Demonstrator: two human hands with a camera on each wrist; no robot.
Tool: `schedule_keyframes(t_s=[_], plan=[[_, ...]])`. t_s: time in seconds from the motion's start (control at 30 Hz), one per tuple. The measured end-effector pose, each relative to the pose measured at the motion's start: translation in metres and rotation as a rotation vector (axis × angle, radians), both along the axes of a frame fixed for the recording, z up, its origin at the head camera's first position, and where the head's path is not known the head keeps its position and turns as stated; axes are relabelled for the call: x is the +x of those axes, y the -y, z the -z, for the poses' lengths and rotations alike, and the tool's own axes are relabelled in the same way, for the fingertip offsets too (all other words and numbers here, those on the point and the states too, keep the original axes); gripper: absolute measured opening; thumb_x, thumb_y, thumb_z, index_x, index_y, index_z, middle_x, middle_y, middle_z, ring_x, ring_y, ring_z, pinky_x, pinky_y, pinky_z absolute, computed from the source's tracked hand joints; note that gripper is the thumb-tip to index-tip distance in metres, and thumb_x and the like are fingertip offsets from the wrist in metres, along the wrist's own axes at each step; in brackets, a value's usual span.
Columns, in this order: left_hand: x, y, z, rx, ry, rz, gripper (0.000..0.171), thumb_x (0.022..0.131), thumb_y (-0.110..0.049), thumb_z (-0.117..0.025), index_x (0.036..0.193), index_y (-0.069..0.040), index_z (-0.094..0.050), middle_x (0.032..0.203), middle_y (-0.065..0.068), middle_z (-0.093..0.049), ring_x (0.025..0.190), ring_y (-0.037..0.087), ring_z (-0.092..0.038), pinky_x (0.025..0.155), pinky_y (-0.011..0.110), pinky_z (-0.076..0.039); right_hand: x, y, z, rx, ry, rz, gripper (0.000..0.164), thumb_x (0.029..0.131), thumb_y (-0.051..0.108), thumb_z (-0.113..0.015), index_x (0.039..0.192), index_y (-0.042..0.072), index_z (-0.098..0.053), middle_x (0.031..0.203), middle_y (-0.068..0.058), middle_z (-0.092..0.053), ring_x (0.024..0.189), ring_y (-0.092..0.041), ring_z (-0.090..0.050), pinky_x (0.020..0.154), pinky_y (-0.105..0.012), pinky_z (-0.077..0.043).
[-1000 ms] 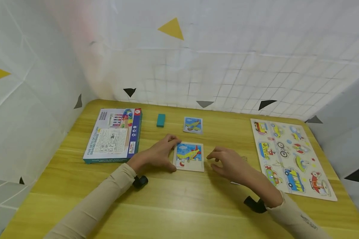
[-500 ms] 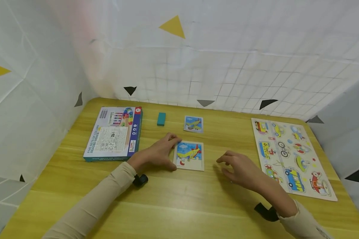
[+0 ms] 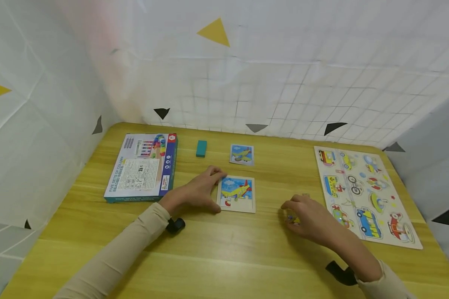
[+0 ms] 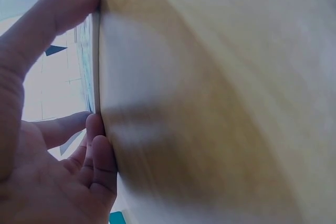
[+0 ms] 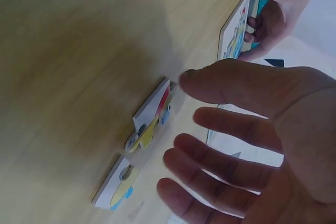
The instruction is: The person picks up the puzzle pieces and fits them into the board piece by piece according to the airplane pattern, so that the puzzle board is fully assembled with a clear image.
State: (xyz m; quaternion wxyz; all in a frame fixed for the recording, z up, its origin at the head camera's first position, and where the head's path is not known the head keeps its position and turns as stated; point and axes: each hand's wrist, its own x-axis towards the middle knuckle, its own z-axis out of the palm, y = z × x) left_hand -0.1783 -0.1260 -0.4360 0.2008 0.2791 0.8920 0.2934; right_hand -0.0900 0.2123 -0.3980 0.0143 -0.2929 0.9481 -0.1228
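Observation:
My left hand (image 3: 198, 191) rests at the left edge of a wooden jigsaw board (image 3: 248, 204) with a yellow airplane picture. Its thumb and index finger (image 4: 63, 127) are spread along that edge, touching it near the corners. The board's lower part shows bare white areas. My right hand (image 3: 314, 220) hovers just over a loose jigsaw piece (image 5: 152, 108) with red and yellow parts; the thumb tip is close to it, with a gap to the other fingers. A second jigsaw piece (image 5: 111, 187) lies beside it on the table, mostly hidden in the head view.
Behind the board lies a small airplane picture card (image 3: 241, 155). A teal block (image 3: 201, 148) stands to its left. The bead toy box (image 3: 140, 168) is at the far left. A large vehicle puzzle board (image 3: 363, 195) lies at the right. White cloth walls border the table.
My right hand has moved right and slightly toward me, away from the airplane board to the loose pieces. My left hand has stayed at the board.

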Motion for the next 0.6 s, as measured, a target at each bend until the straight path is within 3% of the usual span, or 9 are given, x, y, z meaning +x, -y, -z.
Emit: schedule_keyframes(t_s=[0.13, 0.6], plan=[[0.0004, 0.0003, -0.0005, 0.003, -0.005, 0.002, 0.105, 0.068, -0.036, -0.091, 0.155, -0.016, -0.035, 0.150, 0.003, -0.029, 0.124, 0.019, -0.043, 0.110, 0.037, -0.037, 0.0017, -0.0043, 0.0006, 0.031, 0.029, 0.016, 0.034, 0.071, 0.015, -0.089, 0.101, 0.010, -0.073, 0.091, -0.001, -0.061, 0.075, -0.012, -0.055, 0.062, -0.031, -0.049], [-0.0003, -0.0007, -0.0010, -0.005, 0.006, -0.002, 0.105, 0.069, -0.037, -0.090, 0.155, -0.016, -0.035, 0.150, 0.002, -0.030, 0.126, 0.019, -0.042, 0.110, 0.038, -0.036, 0.0016, -0.0081, 0.0058, 0.017, 0.087, 0.024, 0.029, 0.073, 0.013, -0.089, 0.097, 0.012, -0.072, 0.087, 0.001, -0.058, 0.070, -0.008, -0.050, 0.060, -0.030, -0.047]])
